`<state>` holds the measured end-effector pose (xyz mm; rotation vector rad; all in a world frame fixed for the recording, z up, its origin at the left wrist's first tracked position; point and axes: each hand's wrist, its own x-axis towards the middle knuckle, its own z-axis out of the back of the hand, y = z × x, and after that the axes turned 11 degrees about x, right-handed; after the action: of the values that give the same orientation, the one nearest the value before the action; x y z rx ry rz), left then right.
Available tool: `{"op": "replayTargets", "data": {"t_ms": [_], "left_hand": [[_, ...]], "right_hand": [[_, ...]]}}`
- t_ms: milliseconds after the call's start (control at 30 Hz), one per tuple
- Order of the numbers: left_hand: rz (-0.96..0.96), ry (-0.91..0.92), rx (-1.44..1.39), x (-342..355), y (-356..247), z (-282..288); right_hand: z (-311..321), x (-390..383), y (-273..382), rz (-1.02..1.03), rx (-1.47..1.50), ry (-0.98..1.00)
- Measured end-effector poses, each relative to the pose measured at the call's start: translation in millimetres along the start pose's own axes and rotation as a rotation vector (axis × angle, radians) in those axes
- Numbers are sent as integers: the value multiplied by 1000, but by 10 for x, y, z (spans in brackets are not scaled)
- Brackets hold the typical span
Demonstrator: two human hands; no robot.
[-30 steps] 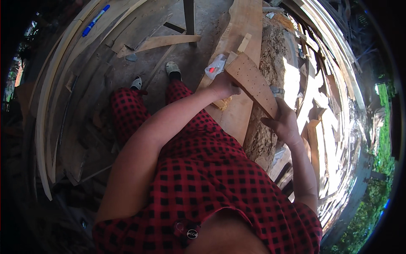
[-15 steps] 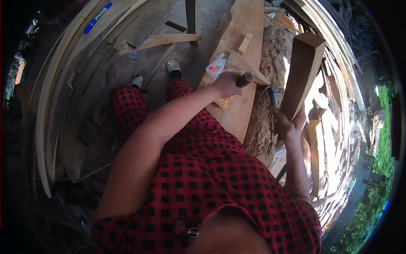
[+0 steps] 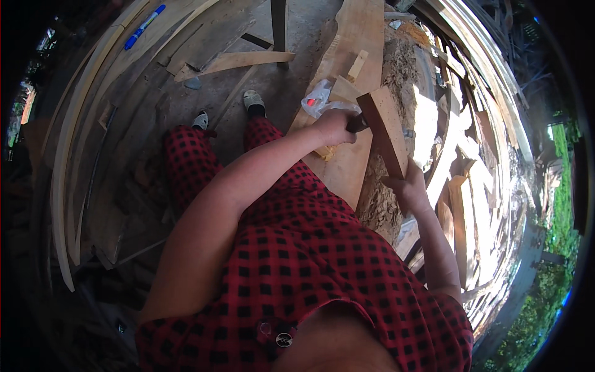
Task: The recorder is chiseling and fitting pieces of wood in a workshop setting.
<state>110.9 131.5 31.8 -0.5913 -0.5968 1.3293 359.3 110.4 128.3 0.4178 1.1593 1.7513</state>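
My left hand [image 3: 336, 127] is closed around the dark round wooden handle [image 3: 356, 123] of what looks like a chisel, whose blade is hidden below the hand. My right hand [image 3: 410, 191] grips the near end of a long thick wooden block [image 3: 389, 136]. The block's far end meets or nearly meets the top of the handle. Under my left hand a yellowish piece of wood [image 3: 327, 153] shows, lying on a wide light plank [image 3: 359, 34]. Just beyond the hand are a wedge-shaped offcut [image 3: 345, 90] and a clear plastic bag [image 3: 318, 94] with something red inside.
A small wooden stick [image 3: 357, 66] lies on the plank. Right of it runs a bark-covered slab [image 3: 379, 201], with a hammer head [image 3: 408, 132] partly hidden by the block. Several wood strips [image 3: 462, 204] are piled at the right. A blue marker [image 3: 144, 26] rests on boards far left.
My right hand has swung the wooden block left and down, from above the slab to the chisel's handle. It now covers most of the hammer. My left hand stays nearly in place.
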Motion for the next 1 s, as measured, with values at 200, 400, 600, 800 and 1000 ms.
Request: {"op": "replayTargets", "data": {"t_ms": [200,400,600,800,1000], "left_hand": [[-55,1,102,46,46,-42],[-89,-47,27,15,86,-96],[-98,35,53,69,42,-99],[-87,-17,58,54,126,-60],[-78,85,29,77,66,-48]], "right_hand": [[-161,-187,274,118,431,-376],[10,-165,196,61,12,-147],[-147,-261,100,94,39,-195],[-59,-248,202,152,129,-221],[-159,-113,4,81,-138,-116]]}}
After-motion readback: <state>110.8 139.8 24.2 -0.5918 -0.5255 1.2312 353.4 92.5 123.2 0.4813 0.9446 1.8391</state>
